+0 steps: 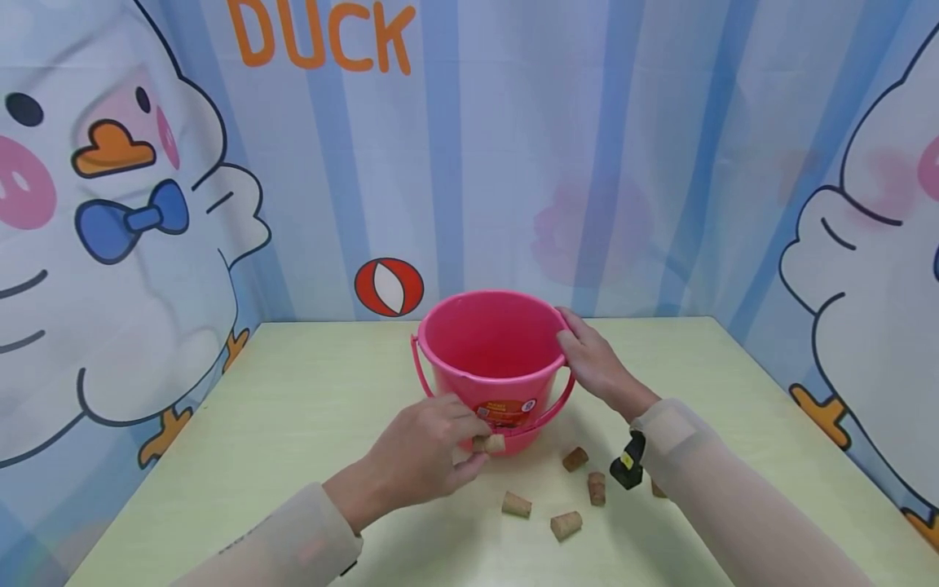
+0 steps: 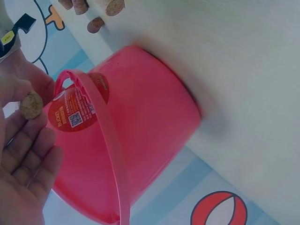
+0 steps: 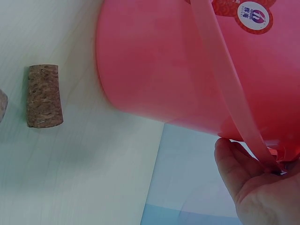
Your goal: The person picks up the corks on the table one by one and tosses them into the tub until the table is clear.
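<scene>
Pink bucket (image 1: 500, 386) with right hand (image 1: 597, 359) gripping its right rim, left hand (image 1: 431, 447) pinching one cork (image 1: 490, 444) in front of bucket wall, below rim level, long axis roughly sideways, loose corks (image 1: 517, 505) lying right of that hand.
</scene>
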The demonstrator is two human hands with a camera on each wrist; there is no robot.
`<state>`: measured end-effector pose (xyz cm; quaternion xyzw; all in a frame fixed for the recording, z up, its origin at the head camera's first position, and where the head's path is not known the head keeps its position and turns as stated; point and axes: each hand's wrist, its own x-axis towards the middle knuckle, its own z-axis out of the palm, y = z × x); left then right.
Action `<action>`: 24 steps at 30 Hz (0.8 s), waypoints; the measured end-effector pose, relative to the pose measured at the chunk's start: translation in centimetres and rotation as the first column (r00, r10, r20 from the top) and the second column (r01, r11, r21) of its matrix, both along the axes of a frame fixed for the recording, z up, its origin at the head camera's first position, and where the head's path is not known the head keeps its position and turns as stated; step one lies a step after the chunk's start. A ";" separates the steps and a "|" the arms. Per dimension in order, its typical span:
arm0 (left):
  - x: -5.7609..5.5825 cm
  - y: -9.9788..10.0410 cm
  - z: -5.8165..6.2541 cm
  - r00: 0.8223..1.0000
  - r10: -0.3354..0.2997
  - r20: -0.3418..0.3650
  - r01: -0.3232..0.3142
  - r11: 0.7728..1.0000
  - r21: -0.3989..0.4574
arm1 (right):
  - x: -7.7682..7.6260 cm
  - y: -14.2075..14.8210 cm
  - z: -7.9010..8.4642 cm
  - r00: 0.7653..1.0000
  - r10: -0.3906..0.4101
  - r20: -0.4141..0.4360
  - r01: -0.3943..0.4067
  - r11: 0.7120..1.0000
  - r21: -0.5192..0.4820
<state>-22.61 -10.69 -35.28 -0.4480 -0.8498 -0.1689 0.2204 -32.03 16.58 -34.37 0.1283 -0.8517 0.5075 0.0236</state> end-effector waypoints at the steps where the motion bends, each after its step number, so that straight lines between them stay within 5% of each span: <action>1: 0.0 0.0 0.1 1.000 -0.003 0.004 0.003 1.000 0.006 | 0.0 0.0 0.0 1.000 0.000 0.001 0.000 1.000 -0.001; 24: -0.2 0.0 2.3 0.994 -0.012 -0.106 0.018 0.999 0.051 | 0.0 0.1 0.0 1.000 0.016 -0.003 -0.016 1.000 -0.011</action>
